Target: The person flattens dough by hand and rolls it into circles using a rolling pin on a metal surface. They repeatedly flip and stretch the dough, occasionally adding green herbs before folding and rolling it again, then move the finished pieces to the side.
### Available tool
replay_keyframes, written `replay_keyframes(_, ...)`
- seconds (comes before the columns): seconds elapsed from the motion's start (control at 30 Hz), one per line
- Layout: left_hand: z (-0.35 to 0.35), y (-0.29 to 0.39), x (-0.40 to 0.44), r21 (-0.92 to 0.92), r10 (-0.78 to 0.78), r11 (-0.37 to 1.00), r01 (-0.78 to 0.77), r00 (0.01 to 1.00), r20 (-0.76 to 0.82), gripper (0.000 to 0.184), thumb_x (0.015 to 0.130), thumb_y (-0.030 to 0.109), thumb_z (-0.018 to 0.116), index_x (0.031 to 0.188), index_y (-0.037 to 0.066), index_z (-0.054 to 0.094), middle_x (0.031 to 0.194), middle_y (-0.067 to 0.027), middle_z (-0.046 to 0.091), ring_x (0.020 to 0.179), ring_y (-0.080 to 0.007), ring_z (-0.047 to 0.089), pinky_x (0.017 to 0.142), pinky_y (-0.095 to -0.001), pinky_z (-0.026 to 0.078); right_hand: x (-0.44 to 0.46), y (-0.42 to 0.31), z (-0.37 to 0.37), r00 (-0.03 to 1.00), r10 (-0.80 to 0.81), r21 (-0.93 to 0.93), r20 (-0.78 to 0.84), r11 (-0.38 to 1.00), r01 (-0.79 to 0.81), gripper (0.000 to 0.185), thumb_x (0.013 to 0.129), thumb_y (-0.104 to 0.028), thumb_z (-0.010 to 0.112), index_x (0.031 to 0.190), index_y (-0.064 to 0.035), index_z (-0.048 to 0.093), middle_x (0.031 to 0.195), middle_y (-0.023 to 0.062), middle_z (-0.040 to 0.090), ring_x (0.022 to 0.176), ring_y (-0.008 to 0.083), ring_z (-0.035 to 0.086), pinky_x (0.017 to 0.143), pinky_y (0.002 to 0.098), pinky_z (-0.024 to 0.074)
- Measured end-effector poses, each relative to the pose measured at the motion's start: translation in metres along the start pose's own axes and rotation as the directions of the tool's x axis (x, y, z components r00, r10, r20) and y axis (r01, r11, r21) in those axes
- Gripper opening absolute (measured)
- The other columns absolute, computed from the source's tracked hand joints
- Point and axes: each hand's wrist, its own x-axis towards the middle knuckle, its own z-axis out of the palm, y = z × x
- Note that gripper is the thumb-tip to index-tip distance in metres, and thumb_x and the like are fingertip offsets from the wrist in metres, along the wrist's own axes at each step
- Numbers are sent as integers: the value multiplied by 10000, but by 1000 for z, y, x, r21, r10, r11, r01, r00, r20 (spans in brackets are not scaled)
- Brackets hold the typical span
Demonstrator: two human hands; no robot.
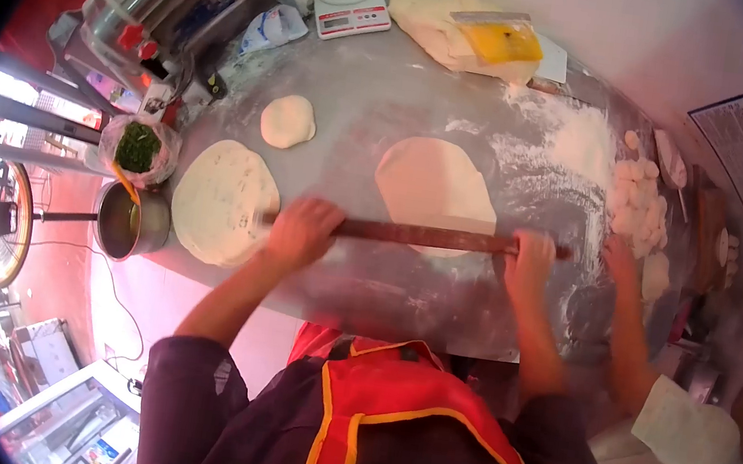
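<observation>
A long dark wooden rolling pin (418,235) lies across the near part of a flat dough sheet (434,182) on the grey worktable. My left hand (304,231) is closed round the pin's left end, and my right hand (530,253) grips it towards the right end; both are slightly blurred. Left of my left hand rests a larger rolled dough round (223,203), its right edge close to the pin's tip. Beyond that round sits a small thick dough disc (288,122).
A co-worker's hand (617,258) reaches to several dough balls (640,202) at the right. Loose flour (580,142) covers the table's far right. A white scale (352,6) and yellow packet (502,41) stand at the back. At the left are a metal pot (152,224) and bagged chopped greens (138,148).
</observation>
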Motion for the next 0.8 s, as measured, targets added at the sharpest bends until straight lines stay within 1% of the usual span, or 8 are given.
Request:
replay_keyframes(0.1, 22, -27, 64, 84, 33, 996, -32, 999, -11, 456, 748, 182, 722, 1165, 57, 586, 1178, -123, 613, 1153, -313, 550, 1032, -460, 402, -53, -15, 7, 967, 241, -13, 79, 971, -240, 599, 816, -175, 746, 1362, -113, 508, 1389, 119, 510, 1360, 334, 432, 1149, 583, 261)
replay_keyframes(0.2, 71, -25, 94, 141, -38, 989, 47, 997, -68, 550, 865, 286, 665, 1327, 28, 514, 1385, -159, 523, 1337, -325, 445, 1140, -483, 307, -46, -38, 34, 950, 295, -218, -104, 925, -311, 649, 866, -233, 705, 1443, -92, 445, 1445, 124, 478, 1384, 337, 411, 1151, 605, 233)
replay_keyframes(0.23, 82, -21, 106, 144, -84, 985, 97, 992, -92, 579, 901, 320, 640, 1373, 21, 486, 1443, -167, 487, 1387, -327, 406, 1164, -488, 280, -35, -33, 43, 930, 331, -186, -157, 915, -357, 654, 938, -311, 609, 1503, -76, 378, 1512, 127, 427, 1415, 337, 378, 1162, 621, 182)
replay_keyframes(0.33, 100, -31, 175, 284, -133, 948, 144, 990, -58, 637, 953, 399, 575, 1432, 6, 430, 1513, -173, 417, 1446, -321, 325, 1178, -488, 245, 41, 17, 46, 931, 289, -270, -224, 899, -345, 622, 986, -324, 521, 1531, -90, 331, 1559, 127, 369, 1443, 332, 338, 1171, 623, 152)
replay_keyframes(0.53, 114, -67, 322, 144, -100, 984, 109, 992, -74, 670, 989, 473, 484, 1433, -25, 423, 1506, -182, 425, 1438, -314, 338, 1179, -497, 229, 171, 92, 35, 914, 245, -214, -323, 922, -323, 564, 1034, -303, 422, 1545, -95, 307, 1575, 147, 344, 1470, 334, 284, 1182, 591, 163)
replay_keyframes(0.6, 108, -58, 300, 103, -58, 992, 68, 993, -100, 668, 994, 467, 478, 1443, -23, 414, 1507, -187, 423, 1435, -311, 345, 1179, -500, 231, 152, 82, 33, 946, 184, -168, -268, 958, -234, 577, 1029, -297, 432, 1544, -75, 296, 1573, 154, 344, 1467, 336, 290, 1184, 576, 180)
replay_keyframes(0.67, 115, -52, 233, 299, -64, 950, 87, 994, -87, 683, 956, 408, 570, 1453, -27, 394, 1509, -194, 417, 1438, -325, 343, 1179, -504, 237, 93, 53, 41, 963, 241, -163, -119, 952, -259, 589, 1021, -280, 460, 1533, -38, 300, 1562, 163, 355, 1457, 339, 307, 1182, 559, 208)
replay_keyframes(0.8, 87, -21, 75, -21, -108, 994, 108, 994, -5, 705, 878, 343, 677, 1441, -4, 434, 1483, -204, 447, 1422, -364, 368, 1177, -529, 250, -35, -20, 35, 980, 172, -38, -96, 984, -176, 541, 1007, -247, 481, 1484, -14, 374, 1529, 176, 392, 1424, 348, 352, 1171, 575, 216)
